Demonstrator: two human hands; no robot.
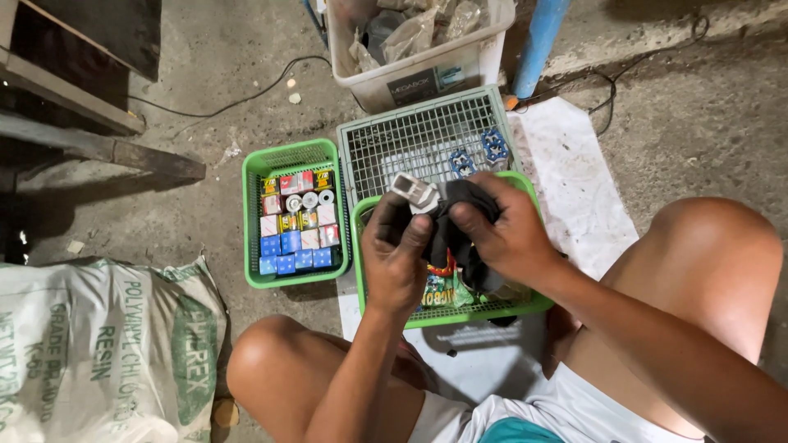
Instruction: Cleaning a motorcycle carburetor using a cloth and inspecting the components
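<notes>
Both hands worked above the green basket (525,308): the left hand (396,258) and right hand (502,234) had their fingers closed on a dark cloth (455,221) wrapped round a small grey metal part (414,192). A firm pinch near the part, with the cloth kept taut, would likely have wiped it best.

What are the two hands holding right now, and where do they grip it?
Both hands grip a black cloth wrapped around a small grey metal part: left hand on the cloth's left side, right hand over its top right.

Workshop floor: bare concrete, parts baskets (291,215)
</notes>
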